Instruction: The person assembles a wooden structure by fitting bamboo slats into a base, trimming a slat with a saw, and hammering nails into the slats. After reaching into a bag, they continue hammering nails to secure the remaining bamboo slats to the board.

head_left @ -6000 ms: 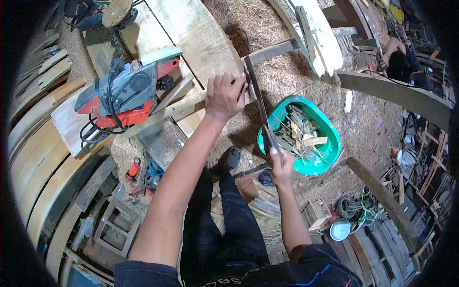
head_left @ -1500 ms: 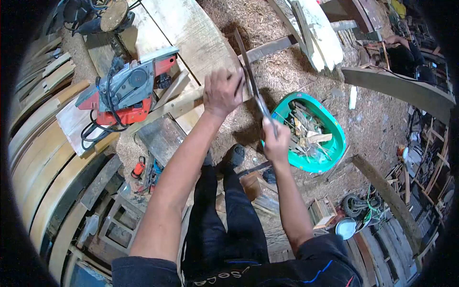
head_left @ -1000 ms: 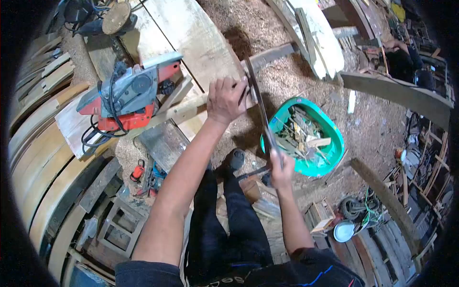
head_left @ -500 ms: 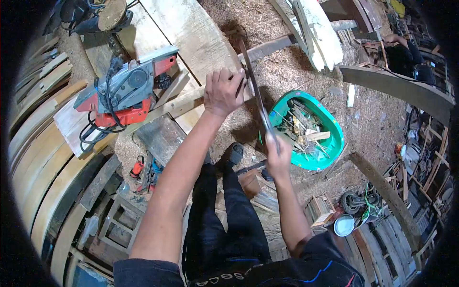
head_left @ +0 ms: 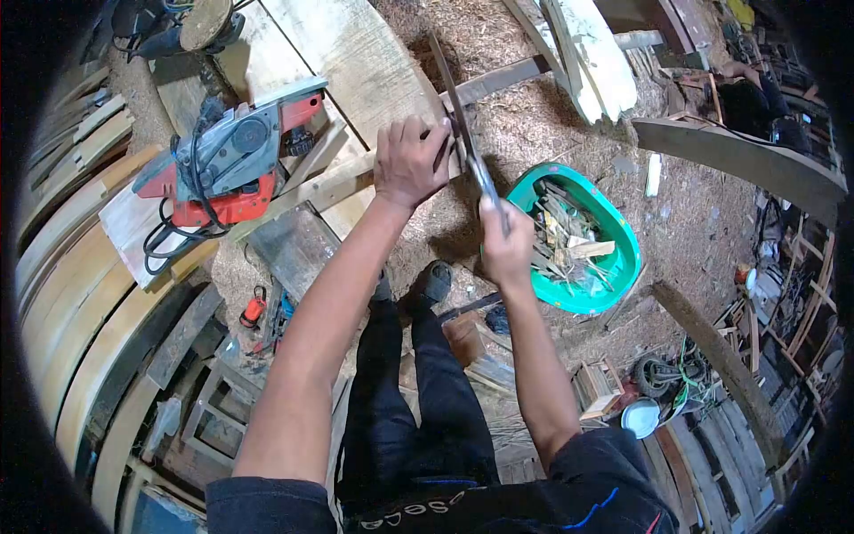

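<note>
My left hand (head_left: 412, 162) is closed around the end of a light wooden strip (head_left: 342, 180), which lies across the pale planks. In my right hand (head_left: 509, 245) is the handle of a handsaw (head_left: 470, 147), seen nearly edge-on. Its long, narrow blade passes just right of my left hand, at the strip's end, and points away from me. Whether the teeth touch the wood is hard to make out. A green basin (head_left: 628, 254) of wood scraps stands to the right of my right hand.
A red and grey electric planer (head_left: 236, 169) with a black cord rests on the left of the bench. Wide planks (head_left: 356, 62) lie ahead. Sawdust covers the floor. Curved timber (head_left: 738, 156) is at right, and another person (head_left: 756, 107) is at far upper right.
My right hand has pushed the handsaw forward, away from me, so the blade reaches farther past the strip. My left hand keeps its hold, shifted slightly in view.
</note>
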Motion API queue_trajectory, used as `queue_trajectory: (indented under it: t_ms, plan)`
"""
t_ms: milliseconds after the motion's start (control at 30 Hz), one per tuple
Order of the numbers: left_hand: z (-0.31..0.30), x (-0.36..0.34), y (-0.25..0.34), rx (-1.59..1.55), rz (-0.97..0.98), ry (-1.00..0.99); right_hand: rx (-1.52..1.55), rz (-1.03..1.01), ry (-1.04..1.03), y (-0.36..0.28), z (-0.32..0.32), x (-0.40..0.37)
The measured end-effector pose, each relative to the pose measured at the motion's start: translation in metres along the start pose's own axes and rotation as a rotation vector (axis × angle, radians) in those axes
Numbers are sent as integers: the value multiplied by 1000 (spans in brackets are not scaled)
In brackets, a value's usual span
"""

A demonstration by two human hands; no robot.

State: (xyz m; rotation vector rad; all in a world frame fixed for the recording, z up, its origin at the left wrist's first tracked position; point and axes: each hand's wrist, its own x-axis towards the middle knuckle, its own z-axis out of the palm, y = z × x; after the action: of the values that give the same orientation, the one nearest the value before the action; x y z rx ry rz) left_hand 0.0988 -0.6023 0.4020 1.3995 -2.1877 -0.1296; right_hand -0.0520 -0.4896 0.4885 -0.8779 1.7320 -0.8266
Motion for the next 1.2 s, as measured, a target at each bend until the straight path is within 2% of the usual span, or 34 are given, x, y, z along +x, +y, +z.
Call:
queue_trajectory:
  t_ms: [33, 67, 133, 200, 233, 300, 367, 433, 500, 533, 633, 667, 733, 800, 900, 933, 1033, 1167, 1200]
  plan:
    - [2, -2, 1, -2, -14, 1, 6, -4, 11, -2, 0, -5]
    - [2, -6, 2, -4, -21, -3, -50, -118, 21, 13, -10, -24]
    - [0, -1, 1, -1, -42, -13, -47, -210, 47, 11, -8, -22]
    - [-3, -5, 2, 5, -24, -25, -31, -21, -16, 10, -4, -12]
    - [0, -1, 0, 15, -14, -10, 59, -20, -28, 11, 5, 16]
    - [1, -2, 3, 9, -13, -15, 32, -40, 4, 3, 5, 10]
    - [-1, -3, 3, 18, -5, -18, 52, -47, 48, 14, -9, -43]
    - [0, 8, 0, 52, 2, -3, 24, -76, 38, 10, -11, -33]
    - [-2, 2, 4, 35, -21, -24, -61, -17, -11, 16, -10, -2]
    - [-2, 1, 2, 35, -4, -20, 74, 36, -30, 13, 0, 22]
    - [-2, 1, 3, 14, -19, -25, -4, 29, -6, 18, -4, -19]
    - [-4, 2, 1, 18, -25, -23, 20, -36, 49, 13, -8, -42]
    - [-4, 2, 4, 17, -43, -23, -44, -85, 21, 0, -7, -19]
    - [-2, -3, 4, 13, -34, -35, -41, -27, 24, 1, 3, 15]
    - [-3, -6, 3, 37, -20, -42, 14, -11, -4, 8, -4, -12]
    - [-3, -8, 4, 29, -28, -46, -67, -71, 39, 19, -13, -39]
    - [-3, -7, 3, 26, -18, -29, -106, 19, 0, 15, -21, -44]
    - [-2, 2, 1, 32, -14, -28, 3, -34, -48, 5, -3, 12]
    - [-4, -1, 4, 26, -22, -39, -6, 12, -32, 7, -11, -14]
